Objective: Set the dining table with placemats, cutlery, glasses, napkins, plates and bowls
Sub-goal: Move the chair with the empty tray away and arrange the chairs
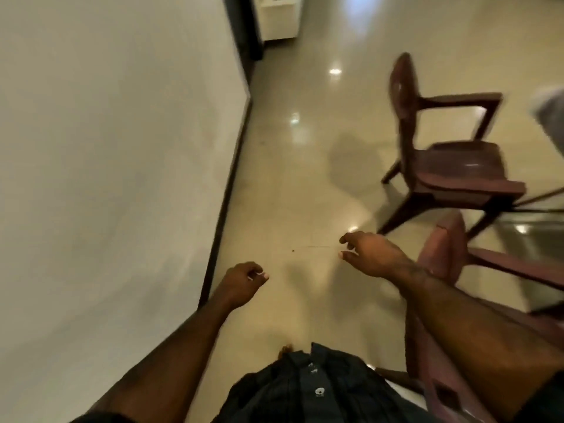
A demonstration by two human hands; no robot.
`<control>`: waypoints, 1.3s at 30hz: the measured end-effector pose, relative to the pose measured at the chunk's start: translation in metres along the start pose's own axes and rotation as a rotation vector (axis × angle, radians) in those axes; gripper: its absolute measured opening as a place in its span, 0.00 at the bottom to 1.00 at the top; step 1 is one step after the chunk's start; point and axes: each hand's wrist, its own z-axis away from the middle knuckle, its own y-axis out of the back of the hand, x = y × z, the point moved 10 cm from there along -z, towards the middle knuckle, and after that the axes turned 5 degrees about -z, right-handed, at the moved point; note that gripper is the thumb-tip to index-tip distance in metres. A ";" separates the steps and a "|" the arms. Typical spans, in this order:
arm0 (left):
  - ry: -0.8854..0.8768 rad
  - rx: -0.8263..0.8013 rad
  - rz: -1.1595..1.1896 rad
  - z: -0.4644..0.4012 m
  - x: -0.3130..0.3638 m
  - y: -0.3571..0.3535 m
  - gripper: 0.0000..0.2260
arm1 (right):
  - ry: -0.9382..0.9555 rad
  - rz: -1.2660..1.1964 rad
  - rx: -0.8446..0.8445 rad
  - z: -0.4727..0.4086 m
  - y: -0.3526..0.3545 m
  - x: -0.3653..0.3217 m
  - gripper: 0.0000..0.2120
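None of the table things — placemats, cutlery, glasses, napkins, plates, bowls — shows here, so we cannot say where they lie; we judge they are yet to be fetched. When we reach them, we expect the glasses, plates and bowls to be stiff, smooth and breakable: plates best taken at the rim with a thumb on top, glasses low around the body, not at the lip. Napkins and placemats should be light and limp (a flat carry suits them), and cutlery thin, hard and likely to slide, so gripped by the handles.

Our left hand (244,282) hangs with fingers loosely curled around nothing. Our right hand (370,254) is held out further ahead, fingers bent and relaxed, also holding nothing.

Just beside the right arm stands a reddish-brown chair (439,300), and another chair (451,166) stands further on. At the right edge we make out what seems a glass counter edge (540,206) — blurred, so we are not sure. Below is a glossy tiled floor (305,178), with a pale wall (106,148) on the left.
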 end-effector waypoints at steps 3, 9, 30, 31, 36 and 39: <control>-0.229 -0.135 -0.157 -0.090 0.098 0.000 0.20 | -0.164 0.069 0.248 0.026 0.052 0.058 0.20; -0.721 -0.304 -0.348 -0.143 0.327 -0.068 0.18 | -0.552 -0.069 0.530 0.137 0.066 0.154 0.31; -2.110 -0.567 -1.436 -0.057 0.495 -0.236 0.39 | -1.362 -0.768 0.640 0.222 -0.072 0.066 0.34; -2.129 -0.551 -1.414 -0.058 0.493 -0.234 0.39 | -1.403 -0.708 0.613 0.222 -0.070 0.059 0.33; -2.202 -0.440 -1.354 -0.058 0.479 -0.217 0.35 | -1.484 -0.441 0.568 0.216 -0.059 0.045 0.39; -2.226 -0.397 -1.287 -0.059 0.471 -0.207 0.35 | -1.463 -0.389 0.516 0.214 -0.056 0.044 0.33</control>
